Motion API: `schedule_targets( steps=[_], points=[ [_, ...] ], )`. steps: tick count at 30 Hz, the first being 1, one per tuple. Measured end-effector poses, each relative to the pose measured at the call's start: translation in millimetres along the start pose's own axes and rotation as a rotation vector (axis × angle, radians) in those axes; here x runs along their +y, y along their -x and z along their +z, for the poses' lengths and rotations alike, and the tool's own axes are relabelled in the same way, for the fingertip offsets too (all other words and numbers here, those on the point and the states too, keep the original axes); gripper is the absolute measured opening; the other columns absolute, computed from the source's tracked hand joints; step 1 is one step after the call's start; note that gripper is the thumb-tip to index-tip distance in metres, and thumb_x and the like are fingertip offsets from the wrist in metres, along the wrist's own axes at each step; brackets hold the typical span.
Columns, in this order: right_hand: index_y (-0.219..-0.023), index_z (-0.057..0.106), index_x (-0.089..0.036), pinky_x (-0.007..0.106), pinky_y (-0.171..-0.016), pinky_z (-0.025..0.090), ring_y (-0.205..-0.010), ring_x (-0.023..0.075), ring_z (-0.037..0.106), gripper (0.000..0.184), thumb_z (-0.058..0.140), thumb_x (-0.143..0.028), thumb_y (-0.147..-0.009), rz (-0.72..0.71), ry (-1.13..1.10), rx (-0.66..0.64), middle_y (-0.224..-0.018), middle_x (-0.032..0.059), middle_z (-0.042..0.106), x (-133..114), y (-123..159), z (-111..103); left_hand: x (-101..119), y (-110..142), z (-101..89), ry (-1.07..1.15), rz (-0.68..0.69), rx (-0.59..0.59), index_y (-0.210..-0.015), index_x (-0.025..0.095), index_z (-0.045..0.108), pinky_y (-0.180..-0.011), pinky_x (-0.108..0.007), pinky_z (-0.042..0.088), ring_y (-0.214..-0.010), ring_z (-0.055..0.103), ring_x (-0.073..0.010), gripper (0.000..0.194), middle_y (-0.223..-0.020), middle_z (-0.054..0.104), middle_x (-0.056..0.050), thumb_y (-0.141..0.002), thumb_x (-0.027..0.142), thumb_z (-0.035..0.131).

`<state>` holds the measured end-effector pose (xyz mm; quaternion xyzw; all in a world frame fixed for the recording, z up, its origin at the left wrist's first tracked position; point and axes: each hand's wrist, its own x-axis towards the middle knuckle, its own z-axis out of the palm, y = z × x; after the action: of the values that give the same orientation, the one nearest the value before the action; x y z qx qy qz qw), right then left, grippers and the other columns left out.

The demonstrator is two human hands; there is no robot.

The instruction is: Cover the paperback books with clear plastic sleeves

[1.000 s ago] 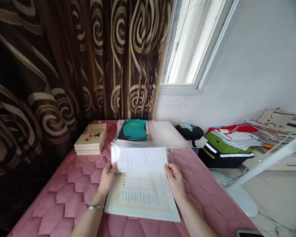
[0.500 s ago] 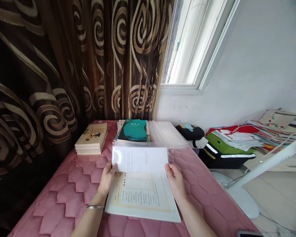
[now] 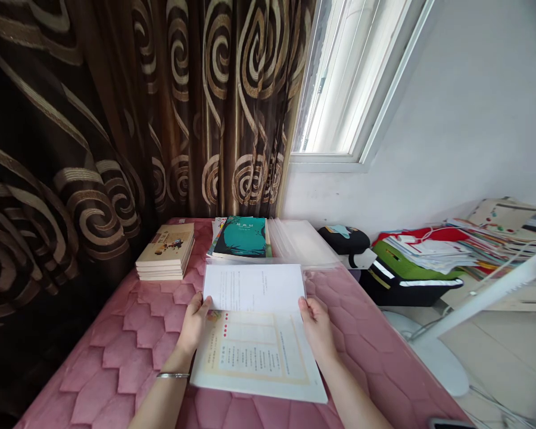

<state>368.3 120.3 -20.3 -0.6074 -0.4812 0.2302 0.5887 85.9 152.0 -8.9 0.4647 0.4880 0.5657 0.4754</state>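
Note:
An open book (image 3: 254, 357) with printed pages lies in front of me on the pink quilted surface. Its far leaf sits inside a clear plastic book cover (image 3: 254, 260), whose see-through edge shows beyond the paper. My left hand (image 3: 196, 322) pinches the book and cover at the left edge, thumb on top. At the right edge my right hand (image 3: 316, 325) grips them the same way. The fingers beneath are mostly hidden. Just beyond lies a small pile of books topped by a teal book (image 3: 243, 237), next to a stack of clear plastic covers (image 3: 301, 241).
Several beige books (image 3: 165, 244) are stacked at the back left on the pink quilted surface (image 3: 129, 351). A patterned curtain (image 3: 223, 107) hangs behind. To the right are a black-and-green box (image 3: 406, 274), piled papers (image 3: 509, 232) and a white stand (image 3: 446, 363).
The far leaf has tilted slightly, and the bright glare at the plastic's upper left is gone. Less clear margin shows above the paper. Both hands stay almost in place.

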Motion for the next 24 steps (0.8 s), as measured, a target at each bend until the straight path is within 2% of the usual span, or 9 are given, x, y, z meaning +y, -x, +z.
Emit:
schedule_targets(
  steps=[6,13,17,24],
  points=[
    [-0.07,0.058,-0.023,0.027,-0.052,0.044,-0.058,0.0182,0.053,0.043,0.057,-0.065,-0.077,-0.014,-0.086,-0.01,-0.064,0.001,0.058,-2.4,1.1,-2.1,-12.0,-7.0,-2.0,0.004,0.03,-0.023,-0.081,0.016,0.059,-0.07,-0.029,0.044,-0.074,0.055,-0.018,0.049,-0.075,0.062,-0.001,-0.069,0.064,0.066],
    [-0.063,0.049,-0.023,0.027,-0.049,0.039,-0.053,0.017,0.048,0.05,0.05,-0.071,-0.077,0.015,0.019,-0.011,-0.057,-0.0004,0.052,1.4,1.4,-2.1,-3.4,-3.3,-0.9,-0.014,0.046,-0.015,-0.08,0.017,0.061,-0.071,-0.029,0.045,-0.076,0.058,-0.0197,0.05,-0.077,0.066,-0.003,-0.067,0.064,0.067],
    [-0.062,0.047,-0.024,0.027,-0.05,0.04,-0.053,0.0175,0.05,0.051,0.048,-0.073,-0.078,-0.01,0.045,0.015,-0.057,0.0001,0.053,1.2,1.1,-1.2,-4.1,-2.4,-2.0,-0.009,0.032,0.004,-0.075,0.018,0.059,-0.069,-0.028,0.045,-0.073,0.057,-0.0188,0.047,-0.073,0.064,-0.001,-0.067,0.064,0.067],
    [-0.081,0.06,-0.022,0.031,-0.064,0.048,-0.073,0.0229,0.06,0.048,0.054,-0.069,-0.076,-0.004,0.006,0.008,-0.081,0.0068,0.066,4.7,1.9,-3.2,-6.6,-4.5,-1.1,-0.031,0.043,0.033,-0.073,0.018,0.056,-0.066,-0.028,0.042,-0.069,0.053,-0.0167,0.051,-0.07,0.06,0.001,-0.066,0.068,0.066]
  ],
)
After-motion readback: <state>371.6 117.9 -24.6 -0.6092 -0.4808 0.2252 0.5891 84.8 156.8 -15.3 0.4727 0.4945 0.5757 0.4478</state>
